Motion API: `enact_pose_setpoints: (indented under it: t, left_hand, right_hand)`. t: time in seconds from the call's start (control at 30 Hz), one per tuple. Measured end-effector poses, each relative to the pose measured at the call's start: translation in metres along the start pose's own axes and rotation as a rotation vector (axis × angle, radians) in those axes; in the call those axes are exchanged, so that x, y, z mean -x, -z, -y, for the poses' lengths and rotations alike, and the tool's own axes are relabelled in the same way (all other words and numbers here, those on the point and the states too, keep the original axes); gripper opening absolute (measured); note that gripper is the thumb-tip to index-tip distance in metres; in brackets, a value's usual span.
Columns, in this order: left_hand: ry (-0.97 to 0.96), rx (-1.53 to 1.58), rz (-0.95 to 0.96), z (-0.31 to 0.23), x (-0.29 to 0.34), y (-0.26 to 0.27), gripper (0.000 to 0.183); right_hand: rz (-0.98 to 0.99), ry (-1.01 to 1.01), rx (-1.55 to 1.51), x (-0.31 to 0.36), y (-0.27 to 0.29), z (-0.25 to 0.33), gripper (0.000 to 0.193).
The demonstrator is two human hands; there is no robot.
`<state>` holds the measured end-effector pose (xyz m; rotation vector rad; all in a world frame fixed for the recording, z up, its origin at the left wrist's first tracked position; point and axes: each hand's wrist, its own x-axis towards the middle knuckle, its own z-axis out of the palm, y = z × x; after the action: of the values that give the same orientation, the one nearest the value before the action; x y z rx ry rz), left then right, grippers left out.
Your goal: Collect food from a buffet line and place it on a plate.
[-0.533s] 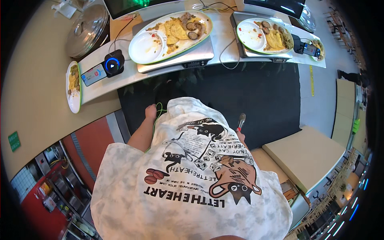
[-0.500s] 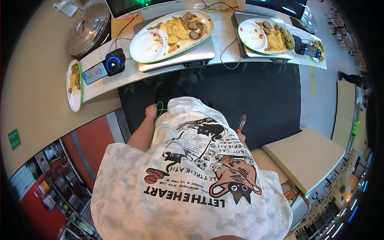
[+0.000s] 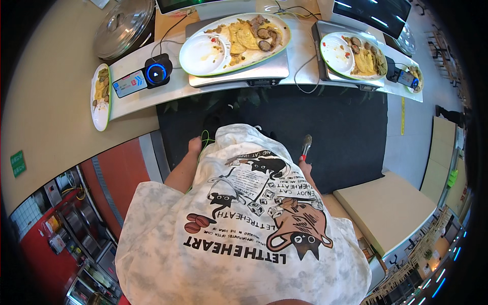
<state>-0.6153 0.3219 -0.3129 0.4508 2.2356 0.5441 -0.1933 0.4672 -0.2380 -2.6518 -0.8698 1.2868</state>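
Though its handle (image 3: 304, 157) is red, the utensil (image 3: 306, 146) looks metallic.

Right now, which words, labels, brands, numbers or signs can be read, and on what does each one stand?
Pale shirt: large dark lettering, readable but upside down, not copied here; smallest lines too small.
Green sign, far left: pale characters, too blurred.
Left phone: screen text too small.
Right phone: screen text too small.
Left scale: front markings too small.
Right scale: front markings too small.
Anything elsewhere: too blurred to tell.
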Motion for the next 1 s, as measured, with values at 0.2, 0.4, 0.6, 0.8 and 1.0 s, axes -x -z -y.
enact_pose_setpoints:
  t: [0.2,0.4,0.6,0.8,1.0]
  left_hand:
    - [-0.098,-0.15,0.02,0.021,-0.014,-0.003,0.031]
    - [-0.137,-0.24,0.028,0.019,-0.019,-0.002,0.028]
    - [-0.082,0.025,0.001,-0.026,0.005,0.005,0.028]
    - [-0.041,0.126,-0.008,-0.023,-0.008,0.005,0.031]
    - [-0.065,0.01,-0.038,-0.005,-0.011,0.001,0.032]
  right_hand:
    - [0.028,-0.018,-0.054,0.0,0.001,0.002,0.04]
    - [0.055,-0.024,-0.106,-0.006,0.014,0.014,0.039]
    - [0.09,-0.02,-0.179,-0.015,0.004,0.017,0.041]
    - [0.108,-0.016,-0.237,-0.02,-0.003,0.007,0.038]
    - [0.064,-0.08,-0.118,0.003,0.006,0.005,0.036]
